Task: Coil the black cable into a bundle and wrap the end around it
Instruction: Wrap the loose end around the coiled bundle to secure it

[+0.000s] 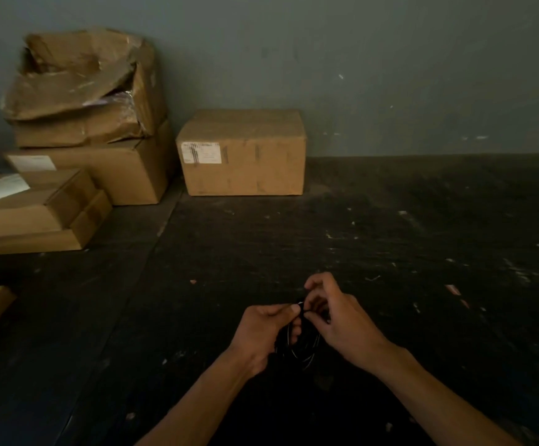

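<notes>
The black cable (303, 349) is gathered into a small bundle of loops held above the dark floor, low in the middle of the view. My left hand (263, 333) grips the bundle from the left, thumb pressed on its top. My right hand (338, 320) pinches the cable at the top of the bundle with thumb and fingers. Loops hang down between the two hands. The cable's end is hard to make out against the dark floor.
A closed cardboard box (242, 152) stands against the grey wall. Left of it is a stack of cardboard boxes (88, 123), the top one crushed open, with flatter boxes (33, 210) in front. Scraps litter the dark floor (422, 239).
</notes>
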`<state>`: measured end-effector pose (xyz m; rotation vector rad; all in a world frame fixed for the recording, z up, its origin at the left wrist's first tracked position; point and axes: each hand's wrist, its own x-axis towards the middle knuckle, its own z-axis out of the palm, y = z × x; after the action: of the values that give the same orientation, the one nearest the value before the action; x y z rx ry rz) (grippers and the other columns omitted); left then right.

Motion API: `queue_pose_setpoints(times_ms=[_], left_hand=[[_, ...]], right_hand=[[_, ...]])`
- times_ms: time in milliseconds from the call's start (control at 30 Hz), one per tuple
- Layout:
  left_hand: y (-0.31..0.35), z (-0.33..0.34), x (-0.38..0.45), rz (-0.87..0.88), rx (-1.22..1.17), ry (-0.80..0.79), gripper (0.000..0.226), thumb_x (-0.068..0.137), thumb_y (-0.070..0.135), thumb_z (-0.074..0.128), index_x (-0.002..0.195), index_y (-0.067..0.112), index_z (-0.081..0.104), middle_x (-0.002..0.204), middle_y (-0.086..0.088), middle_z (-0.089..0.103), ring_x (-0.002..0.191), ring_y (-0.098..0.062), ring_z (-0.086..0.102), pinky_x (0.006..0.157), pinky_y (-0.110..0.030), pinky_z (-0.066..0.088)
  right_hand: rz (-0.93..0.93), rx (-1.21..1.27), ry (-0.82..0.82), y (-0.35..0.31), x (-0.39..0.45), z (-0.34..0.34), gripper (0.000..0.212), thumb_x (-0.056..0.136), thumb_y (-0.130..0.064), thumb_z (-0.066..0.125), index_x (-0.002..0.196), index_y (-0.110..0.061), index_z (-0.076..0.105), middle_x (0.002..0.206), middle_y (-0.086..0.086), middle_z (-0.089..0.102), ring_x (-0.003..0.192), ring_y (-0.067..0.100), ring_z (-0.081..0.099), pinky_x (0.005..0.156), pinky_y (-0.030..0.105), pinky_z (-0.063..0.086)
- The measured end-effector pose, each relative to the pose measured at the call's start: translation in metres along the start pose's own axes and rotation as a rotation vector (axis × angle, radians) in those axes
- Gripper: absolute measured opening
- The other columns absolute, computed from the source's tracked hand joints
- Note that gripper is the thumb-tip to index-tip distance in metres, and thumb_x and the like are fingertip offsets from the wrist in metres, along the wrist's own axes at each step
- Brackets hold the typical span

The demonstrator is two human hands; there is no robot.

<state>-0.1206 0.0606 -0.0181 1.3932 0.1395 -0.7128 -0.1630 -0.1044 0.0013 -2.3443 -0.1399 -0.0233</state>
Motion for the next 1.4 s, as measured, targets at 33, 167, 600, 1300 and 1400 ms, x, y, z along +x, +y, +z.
queue_pose_setpoints(times_ms=[33,167,600,1300,1400], left_hand=[[0.001,0.001,0.000,-0.001,0.006,0.003,0.017,0.093,0.016,0.063,0.097,0.010,0.078,0.077,-0.005,0.073,0.072,-0.014,0.066,0.072,-0.028,0.057],[0.002,0.007,0.002,0.000,0.008,0.045,0.017,0.093,0.015,0.063,0.095,0.009,0.079,0.077,-0.004,0.072,0.071,-0.014,0.063,0.068,-0.025,0.054],[0.017,-0.002,0.010,0.260,0.035,0.274,0.016,0.095,0.014,0.060,0.096,0.012,0.076,0.083,-0.004,0.070,0.074,-0.012,0.061,0.073,-0.027,0.052],[0.019,0.007,-0.001,0.426,0.227,0.175,0.018,0.096,0.015,0.059,0.103,0.023,0.073,0.087,0.000,0.073,0.076,-0.005,0.065,0.074,-0.021,0.055],[0.014,0.009,-0.004,0.455,0.314,0.142,0.023,0.097,0.015,0.058,0.095,0.034,0.072,0.087,0.000,0.075,0.075,-0.003,0.067,0.073,-0.019,0.056]], right_hand=[[-0.004,-0.010,0.004,0.000,-0.001,0.001,0.053,0.090,-0.018,0.065,0.114,-0.047,0.027,0.099,-0.017,0.063,0.099,-0.004,0.061,0.089,0.023,0.052],[-0.024,-0.049,0.055,0.001,-0.005,0.004,0.055,0.091,-0.017,0.064,0.117,-0.046,0.024,0.100,-0.017,0.062,0.098,-0.007,0.059,0.088,0.016,0.048],[0.193,0.463,0.072,-0.009,-0.008,0.017,0.014,0.095,-0.030,0.058,0.104,-0.026,0.069,0.101,-0.005,0.068,0.096,0.008,0.065,0.087,0.026,0.053],[0.833,1.013,0.166,-0.013,0.009,0.026,0.016,0.084,-0.020,0.073,0.093,-0.007,0.072,0.071,0.007,0.064,0.049,0.013,0.051,0.043,0.023,0.038],[0.734,0.947,0.226,-0.022,0.011,0.029,0.015,0.087,-0.023,0.070,0.089,-0.009,0.073,0.071,0.005,0.067,0.053,0.013,0.054,0.047,0.025,0.041]])
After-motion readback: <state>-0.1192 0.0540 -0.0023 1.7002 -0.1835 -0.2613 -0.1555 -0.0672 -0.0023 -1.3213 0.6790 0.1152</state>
